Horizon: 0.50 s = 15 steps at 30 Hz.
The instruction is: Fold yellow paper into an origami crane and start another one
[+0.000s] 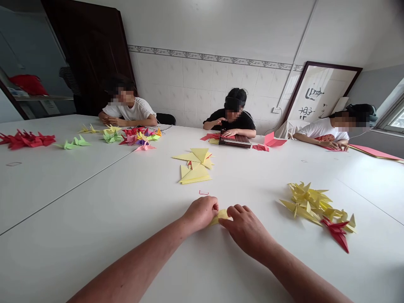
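Observation:
A small folded piece of yellow paper [221, 215] lies on the white table between my two hands. My left hand [202, 211] is closed on its left edge, with the fingers curled in. From the right, my right hand [242, 222] grips the same paper between thumb and bent fingers. Parts of the paper are hidden under the fingers. Just beyond my hands, folded yellow paper triangles [196, 173] are stacked loosely, with bits of red showing among them.
Yellow folded cranes [307, 200] and a red one [337, 233] are heaped at the right. Colourful cranes [139, 136] and red cranes [27, 139] stand far left. Three people sit across the white table [104, 202], one beside a dark paper cutter [235, 142].

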Available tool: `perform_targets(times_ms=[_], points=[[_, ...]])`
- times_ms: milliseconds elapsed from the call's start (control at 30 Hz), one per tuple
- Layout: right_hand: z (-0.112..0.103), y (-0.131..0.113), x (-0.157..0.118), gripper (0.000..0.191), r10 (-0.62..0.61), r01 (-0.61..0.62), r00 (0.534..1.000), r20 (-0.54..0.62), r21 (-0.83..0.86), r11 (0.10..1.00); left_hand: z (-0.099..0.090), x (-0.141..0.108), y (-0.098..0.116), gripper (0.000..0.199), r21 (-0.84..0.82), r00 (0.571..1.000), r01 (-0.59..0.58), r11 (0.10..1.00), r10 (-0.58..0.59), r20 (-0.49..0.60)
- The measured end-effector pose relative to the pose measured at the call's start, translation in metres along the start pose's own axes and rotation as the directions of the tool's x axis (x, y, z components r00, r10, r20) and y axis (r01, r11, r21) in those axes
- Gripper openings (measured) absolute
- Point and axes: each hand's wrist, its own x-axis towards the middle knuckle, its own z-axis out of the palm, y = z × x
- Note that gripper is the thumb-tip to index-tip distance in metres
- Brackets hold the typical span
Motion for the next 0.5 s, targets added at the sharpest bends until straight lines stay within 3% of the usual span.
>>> perform_targets(times_ms=[167, 433, 500], points=[[0.004, -0.006, 0.0, 0.017, 0.028, -0.028, 1.0, -0.004, -0.013, 1.0, 0.005, 0.001, -0.006, 0.014, -0.034, 0.99, -0.096, 0.995, 0.092, -0.104], [0.003, -0.005, 0.005, 0.02, 0.035, -0.035, 0.999, -0.011, 0.001, 0.999, 0.009, -0.007, -0.013, 0.002, -0.155, 0.996, -0.011, 0.988, -0.003, -0.088], [0.007, -0.004, 0.006, 0.017, 0.03, -0.031, 0.999, -0.041, -0.015, 0.999, 0.01, -0.008, -0.013, 0.008, -0.183, 0.995, -0.005, 0.983, -0.014, -0.103]])
